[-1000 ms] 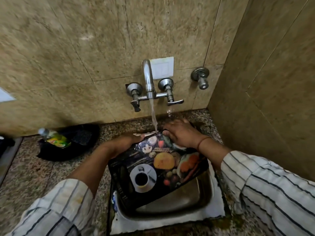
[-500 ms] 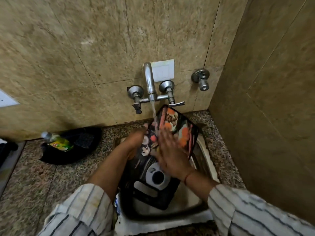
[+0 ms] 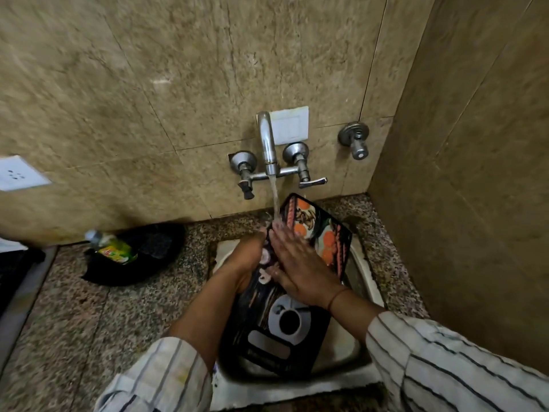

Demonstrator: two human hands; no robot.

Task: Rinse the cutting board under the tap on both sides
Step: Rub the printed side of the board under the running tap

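A dark cutting board [image 3: 285, 325] printed with a coffee cup and vegetables leans steeply in the steel sink [image 3: 368, 281], its far end raised toward the wall. The tap [image 3: 267, 144] runs, and its stream lands on the board's upper left edge at my fingertips. My left hand [image 3: 249, 257] grips the board's left edge from behind. My right hand [image 3: 300, 266] lies flat on the printed face, fingers together and pointing at the stream.
A black bowl [image 3: 148, 263] holding a green-labelled bottle [image 3: 114, 248] sits on the speckled counter to the left. A second valve [image 3: 355, 141] sticks out of the wall to the right. The side wall stands close on the right.
The board swung from lying nearly flat across the sink to standing steeply on end. My right hand moved from its far edge onto its face, and slid a little further up since half a second ago.
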